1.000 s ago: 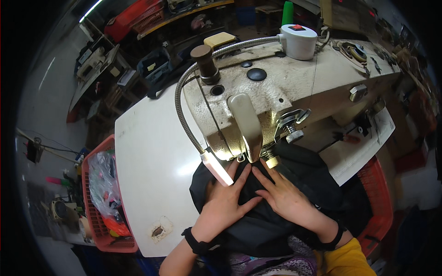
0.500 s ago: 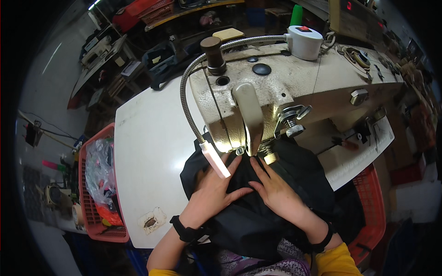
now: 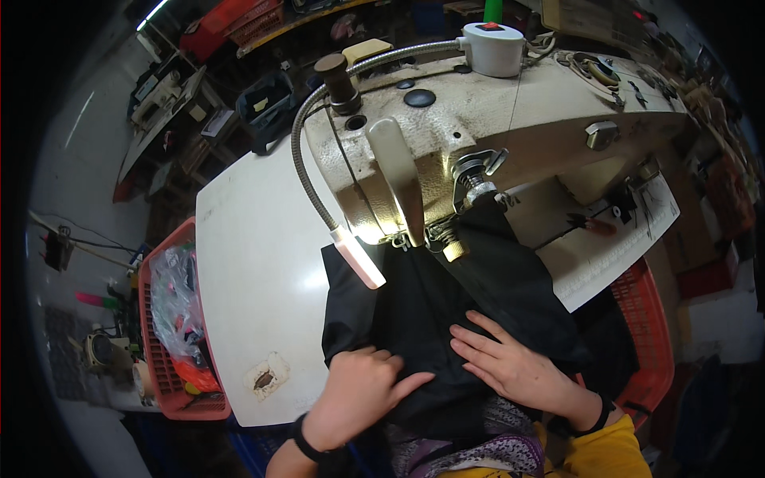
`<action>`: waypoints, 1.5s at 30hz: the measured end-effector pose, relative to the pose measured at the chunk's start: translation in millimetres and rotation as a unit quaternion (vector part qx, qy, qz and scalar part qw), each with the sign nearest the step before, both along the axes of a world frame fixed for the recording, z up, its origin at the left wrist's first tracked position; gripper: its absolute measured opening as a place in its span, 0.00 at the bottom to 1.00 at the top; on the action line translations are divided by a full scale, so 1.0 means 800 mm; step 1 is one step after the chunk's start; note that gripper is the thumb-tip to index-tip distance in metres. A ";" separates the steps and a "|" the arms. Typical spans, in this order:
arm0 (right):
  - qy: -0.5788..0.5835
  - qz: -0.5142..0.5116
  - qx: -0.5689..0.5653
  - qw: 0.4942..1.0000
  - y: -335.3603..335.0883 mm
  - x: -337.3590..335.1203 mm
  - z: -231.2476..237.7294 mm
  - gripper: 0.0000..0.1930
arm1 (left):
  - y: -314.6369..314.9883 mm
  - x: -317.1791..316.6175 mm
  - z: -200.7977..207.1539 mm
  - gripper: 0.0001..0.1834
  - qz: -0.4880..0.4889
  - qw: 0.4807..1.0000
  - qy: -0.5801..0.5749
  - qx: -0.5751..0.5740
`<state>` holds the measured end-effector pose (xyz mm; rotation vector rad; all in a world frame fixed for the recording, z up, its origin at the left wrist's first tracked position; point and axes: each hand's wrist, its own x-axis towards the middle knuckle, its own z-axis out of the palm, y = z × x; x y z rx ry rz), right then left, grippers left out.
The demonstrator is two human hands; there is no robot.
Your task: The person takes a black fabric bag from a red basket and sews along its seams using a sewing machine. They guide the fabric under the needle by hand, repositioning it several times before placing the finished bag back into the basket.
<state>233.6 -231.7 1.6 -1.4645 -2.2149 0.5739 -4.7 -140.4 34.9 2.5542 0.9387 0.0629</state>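
Black cloth (image 3: 414,319) lies under the head of a beige sewing machine (image 3: 494,119) and hangs over the front of the table toward my lap. My left hand (image 3: 355,398) is at the cloth's near left part, its fingers curled over the fabric and its thumb stretched out to the right. Flat on the cloth's right side lies my right hand (image 3: 514,366), fingers extended and slightly apart. Both hands are well short of the needle area, which the machine head hides. A bendable lamp (image 3: 358,259) lights the cloth's left edge there.
The white table (image 3: 255,239) stretches to the left, with a worn patch near its front edge. A red basket (image 3: 151,342) with plastic bags stands beside it at left; another red basket (image 3: 649,342) is at right. A screwdriver (image 3: 594,225) rests right of the machine head.
Both hands have drawn back from the needle area toward me. The left fingers have curled on the cloth, which now lies more spread out. The view has shifted slightly.
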 end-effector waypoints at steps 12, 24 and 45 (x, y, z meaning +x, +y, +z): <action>0.008 -0.009 -0.021 1.000 0.005 0.002 -0.003 0.20 | -0.007 0.028 -0.047 0.56 0.073 0.997 -0.030 -0.019; -0.101 -0.009 0.092 0.991 0.052 0.024 -0.020 0.26 | 0.022 0.022 -0.024 0.26 -0.035 0.987 -0.152 0.036; -0.037 0.019 0.084 0.996 -0.028 0.019 -0.024 0.19 | -0.041 0.038 -0.064 0.51 0.047 0.993 0.017 0.106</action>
